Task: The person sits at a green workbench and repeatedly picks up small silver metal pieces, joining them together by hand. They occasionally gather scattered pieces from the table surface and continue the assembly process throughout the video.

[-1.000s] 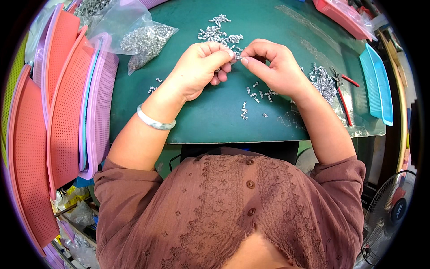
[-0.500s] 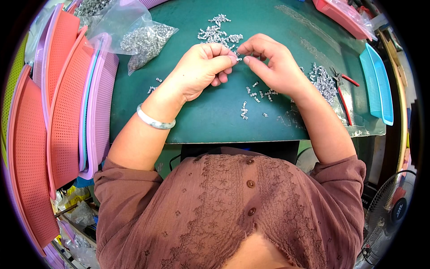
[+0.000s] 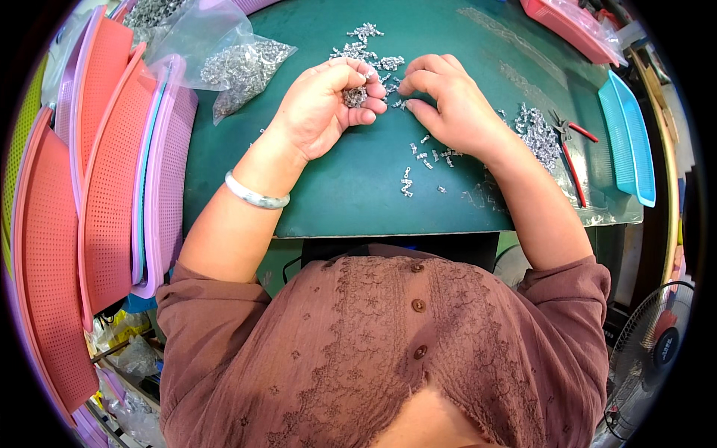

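Note:
My left hand (image 3: 321,104) is turned partly palm up, with its fingers curled around a small clump of silvery metal parts (image 3: 354,96). Its thumb and forefinger come together above the clump; whether a separate piece sits between them is too small to tell. To its right, my right hand (image 3: 452,108) is bent low over the green tabletop, thumb and forefinger closing at a small silvery metal part (image 3: 400,104). Beyond both hands lies a loose heap of similar parts (image 3: 357,51). Several more pieces (image 3: 429,157) are scattered below the right hand.
A clear bag of metal parts (image 3: 250,67) lies at the far left. Another pile (image 3: 538,138) sits right of my right forearm, beside red-handled pliers (image 3: 571,160). A blue basket (image 3: 627,142) stands at the right edge. Stacked perforated baskets (image 3: 112,179) line the left side.
My left hand has rolled palm upward and moved slightly left, revealing the clump of parts in it. The right hand has come down slightly, its fingertips now at the small parts.

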`<control>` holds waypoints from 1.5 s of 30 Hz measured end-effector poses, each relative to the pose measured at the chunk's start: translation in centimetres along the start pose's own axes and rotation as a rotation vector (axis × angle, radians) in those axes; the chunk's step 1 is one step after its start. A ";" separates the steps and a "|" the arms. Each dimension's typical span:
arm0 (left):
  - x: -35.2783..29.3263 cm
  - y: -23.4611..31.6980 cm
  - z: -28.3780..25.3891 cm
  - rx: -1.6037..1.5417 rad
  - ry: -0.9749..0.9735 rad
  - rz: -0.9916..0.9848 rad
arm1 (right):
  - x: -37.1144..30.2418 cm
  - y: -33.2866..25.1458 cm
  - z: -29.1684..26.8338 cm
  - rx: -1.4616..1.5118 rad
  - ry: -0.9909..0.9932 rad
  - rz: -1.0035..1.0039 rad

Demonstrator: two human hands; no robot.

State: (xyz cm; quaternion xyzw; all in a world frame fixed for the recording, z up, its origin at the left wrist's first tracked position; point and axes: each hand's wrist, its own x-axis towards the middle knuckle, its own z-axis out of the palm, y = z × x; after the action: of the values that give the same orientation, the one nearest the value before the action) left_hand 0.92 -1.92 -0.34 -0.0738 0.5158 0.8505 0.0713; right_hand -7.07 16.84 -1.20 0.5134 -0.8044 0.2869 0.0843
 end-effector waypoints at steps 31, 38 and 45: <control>-0.3 -0.5 0.8 0.296 0.019 -0.022 | 0.1 -1.2 0.2 0.415 0.103 0.063; -0.4 -0.5 1.2 0.351 0.052 0.035 | 0.1 -1.4 -0.4 0.433 0.027 0.125; -0.4 -0.7 1.0 0.359 0.044 0.044 | 0.2 -1.5 -0.5 0.445 0.027 0.141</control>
State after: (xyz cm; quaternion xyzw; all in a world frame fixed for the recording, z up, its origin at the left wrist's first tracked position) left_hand 1.37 -0.69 -0.38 -0.0672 0.6624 0.7442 0.0535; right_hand -5.88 16.50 -0.19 0.4578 -0.7540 0.4693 -0.0403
